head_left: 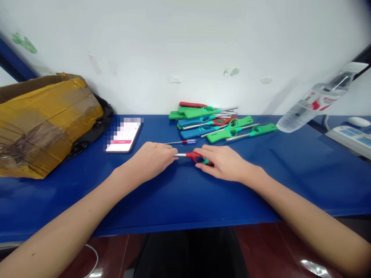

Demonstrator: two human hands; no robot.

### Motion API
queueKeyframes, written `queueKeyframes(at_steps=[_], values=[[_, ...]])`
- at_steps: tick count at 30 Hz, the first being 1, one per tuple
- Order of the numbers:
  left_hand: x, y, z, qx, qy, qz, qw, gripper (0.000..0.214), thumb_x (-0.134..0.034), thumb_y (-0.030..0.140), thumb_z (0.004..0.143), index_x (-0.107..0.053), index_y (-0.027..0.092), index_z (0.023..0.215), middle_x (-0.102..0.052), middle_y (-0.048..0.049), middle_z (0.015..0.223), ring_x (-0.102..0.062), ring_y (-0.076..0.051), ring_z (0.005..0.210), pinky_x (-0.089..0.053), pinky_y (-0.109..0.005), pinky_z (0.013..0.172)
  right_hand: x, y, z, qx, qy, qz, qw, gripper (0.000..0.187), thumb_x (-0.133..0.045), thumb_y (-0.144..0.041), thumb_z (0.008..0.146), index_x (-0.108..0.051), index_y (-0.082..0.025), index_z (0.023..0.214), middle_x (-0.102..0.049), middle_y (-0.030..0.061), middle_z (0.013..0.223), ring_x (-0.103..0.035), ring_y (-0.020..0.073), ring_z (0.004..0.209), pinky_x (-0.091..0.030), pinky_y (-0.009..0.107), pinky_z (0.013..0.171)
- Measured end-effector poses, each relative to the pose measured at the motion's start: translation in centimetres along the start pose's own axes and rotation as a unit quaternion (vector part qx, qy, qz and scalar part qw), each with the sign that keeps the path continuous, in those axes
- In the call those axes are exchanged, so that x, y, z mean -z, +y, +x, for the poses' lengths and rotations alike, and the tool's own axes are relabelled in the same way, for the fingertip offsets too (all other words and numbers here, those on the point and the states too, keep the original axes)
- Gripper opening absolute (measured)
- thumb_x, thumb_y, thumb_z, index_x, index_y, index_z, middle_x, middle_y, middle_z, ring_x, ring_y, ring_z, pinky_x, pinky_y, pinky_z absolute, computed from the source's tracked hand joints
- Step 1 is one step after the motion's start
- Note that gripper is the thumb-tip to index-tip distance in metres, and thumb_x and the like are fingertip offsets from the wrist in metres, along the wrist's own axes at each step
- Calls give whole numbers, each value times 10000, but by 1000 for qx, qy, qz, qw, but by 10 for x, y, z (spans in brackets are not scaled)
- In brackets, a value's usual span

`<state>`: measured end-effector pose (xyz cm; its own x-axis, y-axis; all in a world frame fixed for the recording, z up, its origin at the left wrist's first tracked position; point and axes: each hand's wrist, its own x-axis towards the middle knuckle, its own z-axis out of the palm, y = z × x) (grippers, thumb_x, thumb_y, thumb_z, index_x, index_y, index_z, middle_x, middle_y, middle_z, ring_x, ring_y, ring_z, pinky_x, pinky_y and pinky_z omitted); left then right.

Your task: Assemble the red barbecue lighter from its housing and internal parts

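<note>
A red long-necked lighter [189, 155] with a teal trigger lies across the middle of the blue table, between my hands. My left hand [156, 158] is closed on the end of its metal tube. My right hand [222, 160] is wrapped round the red handle, most of which it hides. Just beyond them lies a screwdriver [189, 141] with a clear purple and red handle, its thin shaft pointing left. A tiny dark piece [182, 146] sits beside it, too small to name. Farther back is a loose pile of green, blue and red lighters [214, 129].
A phone [121, 137] with a lit screen lies left of the pile. At the far left stands a taped cardboard box [49, 127] against a black plastic bag [87, 137]. To the right are a water bottle [311, 102], a power strip [350, 137] and a white mouse [358, 122].
</note>
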<state>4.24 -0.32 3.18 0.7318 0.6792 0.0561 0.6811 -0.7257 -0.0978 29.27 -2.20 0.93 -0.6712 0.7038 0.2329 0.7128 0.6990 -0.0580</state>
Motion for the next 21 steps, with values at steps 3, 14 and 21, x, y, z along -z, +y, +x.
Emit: queueKeyframes(at_steps=[3,14,21], values=[[-2,7,0,5,2,-58,998,249,-476,363,1002,-632,182,1072,-698,-58,974,-670,-211,856,-431,-279,651,-3,-1,2,31,38,-50,998,345,-511,-379,979,-621,-152,1215,-679,73,925,-619,199,785,-430,301,664],[-7,18,7,7,20,-166,986,256,-487,342,1003,-688,185,983,-690,-38,885,-635,-192,820,-449,-297,717,-5,-6,3,97,129,-168,973,215,-509,-263,988,-673,-157,1077,-659,37,806,-544,183,752,-369,313,686],[-15,19,7,-9,52,-130,990,234,-492,285,999,-689,164,967,-662,-33,805,-604,-183,748,-414,-288,653,-8,-2,4,77,129,-69,986,306,-484,-371,1004,-700,-158,1045,-729,63,938,-611,188,810,-442,318,713]])
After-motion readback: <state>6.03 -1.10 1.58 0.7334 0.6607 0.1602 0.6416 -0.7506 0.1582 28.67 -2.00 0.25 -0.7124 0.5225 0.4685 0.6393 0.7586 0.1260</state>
